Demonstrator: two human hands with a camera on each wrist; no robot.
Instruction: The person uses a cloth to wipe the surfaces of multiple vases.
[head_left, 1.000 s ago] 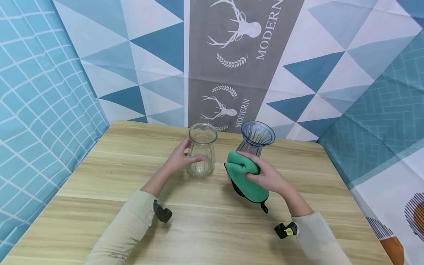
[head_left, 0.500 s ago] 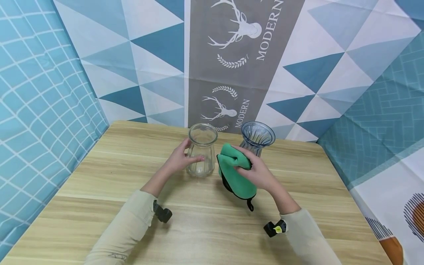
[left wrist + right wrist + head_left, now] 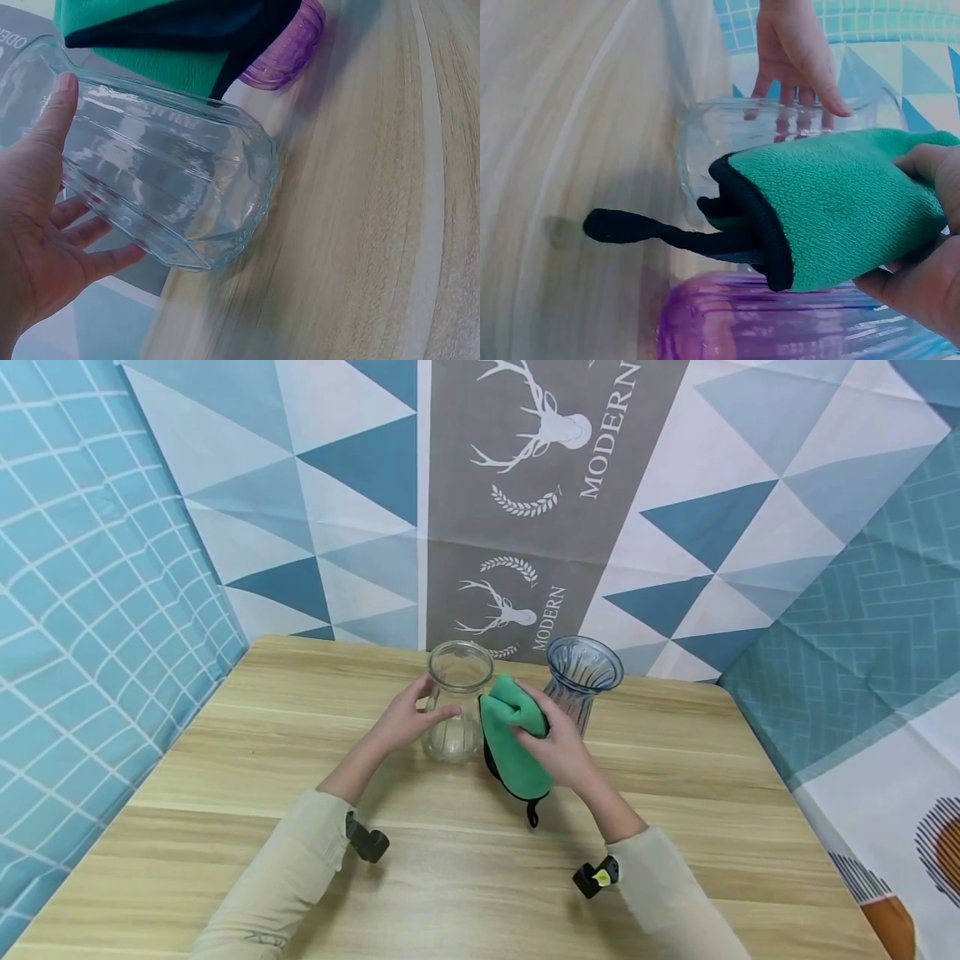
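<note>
Cloth [image 3: 516, 762] hangs in the right hand [image 3: 557, 747], beside the clear jar [image 3: 453, 740].

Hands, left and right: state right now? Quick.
Left hand: holding the clear ribbed glass vase, thumb and fingers on opposite sides.
Right hand: closed on the folded green cloth with black edging.

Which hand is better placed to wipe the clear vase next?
Likely the right hand: it holds the green cloth beside the clear vase, while the left hand holds that vase.
</note>
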